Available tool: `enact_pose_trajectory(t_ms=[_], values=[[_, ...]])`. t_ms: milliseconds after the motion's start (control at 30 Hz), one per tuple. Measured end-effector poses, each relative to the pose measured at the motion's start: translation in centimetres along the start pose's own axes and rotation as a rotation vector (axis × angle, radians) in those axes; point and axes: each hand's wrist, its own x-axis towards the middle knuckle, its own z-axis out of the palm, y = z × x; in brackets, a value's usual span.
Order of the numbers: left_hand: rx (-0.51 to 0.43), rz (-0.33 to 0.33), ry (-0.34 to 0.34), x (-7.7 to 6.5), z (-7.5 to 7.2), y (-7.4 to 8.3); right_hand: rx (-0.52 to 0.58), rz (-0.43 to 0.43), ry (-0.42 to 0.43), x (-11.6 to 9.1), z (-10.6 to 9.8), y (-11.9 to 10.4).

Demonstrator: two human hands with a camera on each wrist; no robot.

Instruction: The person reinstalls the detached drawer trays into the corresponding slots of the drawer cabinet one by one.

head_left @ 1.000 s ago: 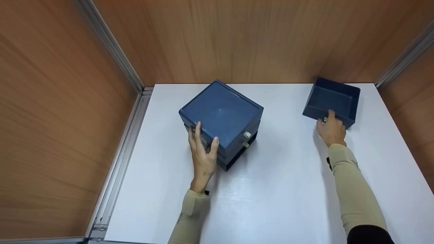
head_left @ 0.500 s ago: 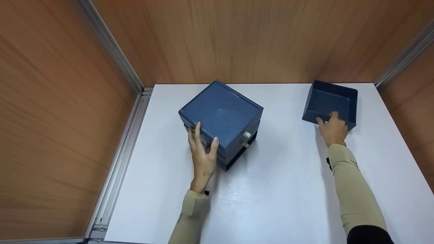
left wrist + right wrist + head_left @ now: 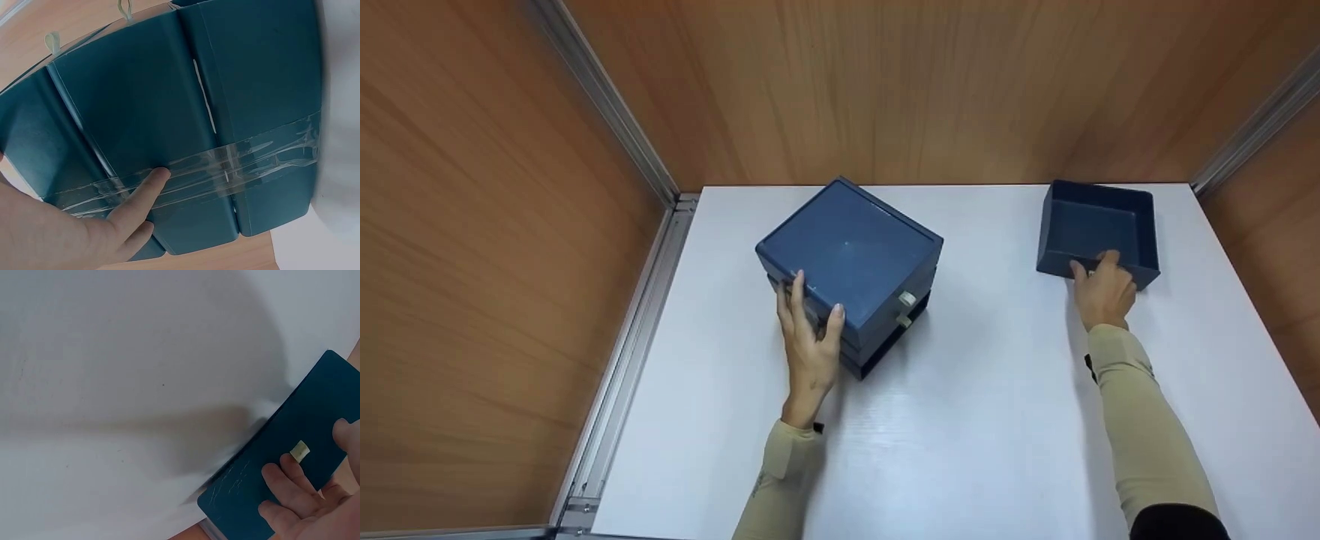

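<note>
A dark blue drawer unit [image 3: 847,247], with stacked compartments and pale pull tabs, stands left of centre in the head view. My left hand [image 3: 810,352] lies against its near left side with fingers spread. In the left wrist view, the fingertips [image 3: 160,174] touch clear tape wrapped around the stacked tiers. Far right sits a loose, shallow blue drawer [image 3: 1099,225] with nothing visible inside. My right hand [image 3: 1104,292] holds its front wall, a finger at the rim. The right wrist view shows the pale tab [image 3: 300,451] between thumb and fingers.
The white tabletop [image 3: 945,450] carries both pieces. A wood-grain panel [image 3: 885,90] rises along its back edge, and another panel [image 3: 495,262] stands on the left. Metal profile rails [image 3: 630,337] run along the left edge.
The loose drawer has turned slightly, squaring up with the back edge, and has shifted a little nearer with my right hand. My left hand and the drawer unit have stayed in place.
</note>
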Motion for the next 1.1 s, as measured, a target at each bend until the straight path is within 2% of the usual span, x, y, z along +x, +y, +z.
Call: enact_pose_trajectory(t_ms=[367, 1100], values=[[0.004, 0.024, 0.024, 0.1, 0.1, -0.3, 0.029, -0.01, 0.042, -0.4, -0.3, 0.0], [0.018, 0.03, 0.006, 0.2, 0.1, -0.3, 0.043, -0.162, 0.133, -3.7, -1.2, 1.3]])
